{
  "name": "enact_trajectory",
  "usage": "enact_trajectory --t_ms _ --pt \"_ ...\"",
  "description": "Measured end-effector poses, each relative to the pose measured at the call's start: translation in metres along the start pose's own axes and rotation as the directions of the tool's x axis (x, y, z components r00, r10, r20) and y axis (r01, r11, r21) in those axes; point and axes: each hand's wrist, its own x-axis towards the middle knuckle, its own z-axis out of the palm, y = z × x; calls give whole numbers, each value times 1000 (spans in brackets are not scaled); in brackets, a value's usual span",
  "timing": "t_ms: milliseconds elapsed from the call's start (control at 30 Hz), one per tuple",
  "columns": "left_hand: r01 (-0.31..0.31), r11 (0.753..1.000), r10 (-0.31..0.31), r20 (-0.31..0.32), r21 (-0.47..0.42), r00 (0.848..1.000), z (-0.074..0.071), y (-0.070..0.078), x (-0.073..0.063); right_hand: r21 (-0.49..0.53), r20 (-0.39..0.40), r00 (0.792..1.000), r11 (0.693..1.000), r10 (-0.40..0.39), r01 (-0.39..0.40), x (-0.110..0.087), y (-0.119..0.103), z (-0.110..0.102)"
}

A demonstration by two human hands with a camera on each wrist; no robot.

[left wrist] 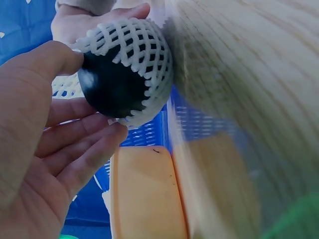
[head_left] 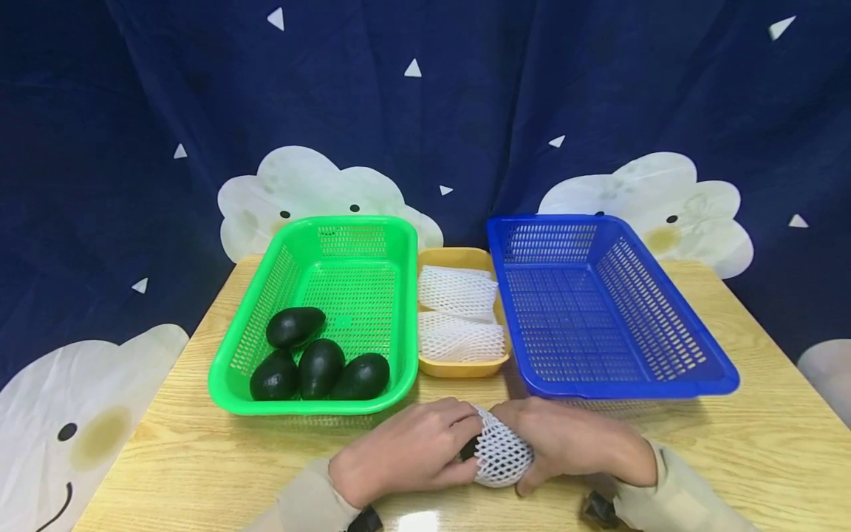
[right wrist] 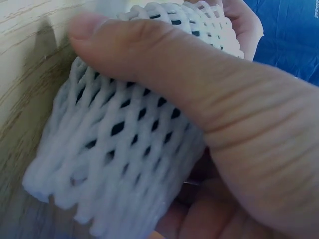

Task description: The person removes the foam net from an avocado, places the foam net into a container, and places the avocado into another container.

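Observation:
A dark avocado [left wrist: 110,87] sits partly inside a white foam net sleeve [head_left: 501,452], low over the front of the table. My left hand [head_left: 419,447] pinches the avocado's bare end and the net's edge between thumb and fingertips. From the other side my right hand [head_left: 575,441] grips the sleeve, its thumb lying across the mesh in the right wrist view. Beyond the fruit, the loose end of the net [right wrist: 99,189] hangs past the right thumb. The far side of the avocado is hidden by the mesh.
Several bare avocados [head_left: 322,367] lie in the near part of a green basket [head_left: 312,406] on the left. Folded foam nets [head_left: 459,336] fill a yellow tray [head_left: 465,369] in the middle. A blue basket [head_left: 625,388] stands on the right, before a dark blue curtain [head_left: 465,111].

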Motion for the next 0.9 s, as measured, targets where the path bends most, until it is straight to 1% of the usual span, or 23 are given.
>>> enact_trajectory --t_ms 67,167,533,633,833,900 --pt "-5 1000 5 -16 12 1000 0 1 0 3 -5 1000 1000 -14 14 0 0 1" --pt "-12 1000 13 -29 11 1000 0 1 0 8 -7 1000 1000 -12 12 0 0 1" --pt "-15 999 14 -33 -44 999 2 4 1 8 -5 1000 1000 17 -17 1 -1 2" --pt "-1 998 0 -15 -63 1000 3 5 1 4 -7 1000 1000 16 -16 1 0 1" --pt "36 995 -31 52 -88 998 7 7 0 -9 -6 1000 1000 15 -15 1 2 0" --pt "43 995 -38 60 -90 998 8 8 0 -3 -1 1000 1000 16 -16 1 3 0"
